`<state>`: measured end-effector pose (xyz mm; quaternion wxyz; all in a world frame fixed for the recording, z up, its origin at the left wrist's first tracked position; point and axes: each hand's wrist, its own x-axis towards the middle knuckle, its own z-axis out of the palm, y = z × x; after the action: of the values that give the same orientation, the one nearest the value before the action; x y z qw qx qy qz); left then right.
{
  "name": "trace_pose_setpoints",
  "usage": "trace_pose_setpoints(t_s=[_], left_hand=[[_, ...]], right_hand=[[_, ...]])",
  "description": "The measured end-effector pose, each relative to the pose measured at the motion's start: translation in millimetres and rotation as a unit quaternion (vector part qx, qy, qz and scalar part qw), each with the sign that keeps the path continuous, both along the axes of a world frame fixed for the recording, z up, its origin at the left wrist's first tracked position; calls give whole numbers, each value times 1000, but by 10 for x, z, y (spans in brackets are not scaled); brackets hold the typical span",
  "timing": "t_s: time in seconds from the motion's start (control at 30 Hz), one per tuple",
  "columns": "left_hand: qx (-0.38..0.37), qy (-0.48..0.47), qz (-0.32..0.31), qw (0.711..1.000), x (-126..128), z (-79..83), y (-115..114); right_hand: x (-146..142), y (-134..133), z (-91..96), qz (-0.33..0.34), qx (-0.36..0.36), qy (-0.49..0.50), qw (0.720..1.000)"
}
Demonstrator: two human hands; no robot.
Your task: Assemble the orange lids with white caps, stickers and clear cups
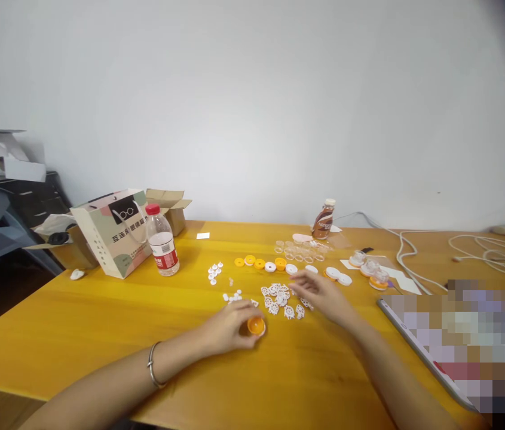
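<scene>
My left hand (pixel 234 328) is closed around a small round orange cup-shaped part (pixel 256 325) with a white edge, low over the front middle of the table. My right hand (pixel 319 292) is stretched out with its fingers apart. It is just right of a loose cluster of white lattice-like plastic pieces (pixel 274 291), and nothing shows in its fingers. Behind them runs a row of orange and white round discs (pixel 259 263). Small white caps (pixel 235 296) lie near my left hand, and white pegged discs (pixel 213 273) lie farther left.
Clear plastic rings (pixel 299 251) and a brown bottle (pixel 323 220) stand at the back. Assembled clear-topped parts (pixel 378 279) are at the right, near white cables (pixel 407 251) and a tablet (pixel 427 352). A water bottle (pixel 162 242) and a paper bag (pixel 120 236) stand left.
</scene>
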<state>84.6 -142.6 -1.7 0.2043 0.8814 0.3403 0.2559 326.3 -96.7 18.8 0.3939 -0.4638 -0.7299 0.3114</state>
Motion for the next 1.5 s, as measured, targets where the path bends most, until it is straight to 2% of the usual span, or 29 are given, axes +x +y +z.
trace_pose_setpoints(t_s=[0.07,0.13,0.23,0.33,0.47,0.6,0.8,0.93,1.03,1.07,1.2,1.33,1.43,1.5], left_hand=[[5,37,-28,999,29,-30,-58],[8,58,-45,997,60,-41,-117],[9,67,-64,996,81,4,-174],[18,46,-50,998,78,66,-118],[80,38,23,996,113,31,158],[122,69,19,990,215,-67,402],[148,85,-8,985,324,-87,413],[157,98,-6,983,359,-139,398],[158,85,17,984,368,-196,404],[156,78,25,984,366,-211,406],[109,14,48,993,343,-246,400],[59,-116,65,989,339,-249,370],[30,-200,71,977,349,-256,352],[-3,-219,74,973,354,-271,357]], right_hand=[[314,127,34,-106,6,-91,990],[567,207,23,-185,-15,-215,959],[755,266,-55,-154,-54,-278,947],[762,314,-158,-138,-65,-282,947],[695,385,-254,-139,-79,-269,950],[657,410,-278,-141,-85,-250,954],[579,365,-184,-141,-68,-182,971],[422,310,-116,-133,-49,-122,982],[221,267,-159,-100,-53,-36,993],[147,252,-190,-85,-65,45,993],[-98,190,-320,-58,-82,143,985],[-211,137,-369,-28,-132,265,955],[-248,108,-373,-24,-153,298,942],[-268,93,-374,-22,-166,312,935]])
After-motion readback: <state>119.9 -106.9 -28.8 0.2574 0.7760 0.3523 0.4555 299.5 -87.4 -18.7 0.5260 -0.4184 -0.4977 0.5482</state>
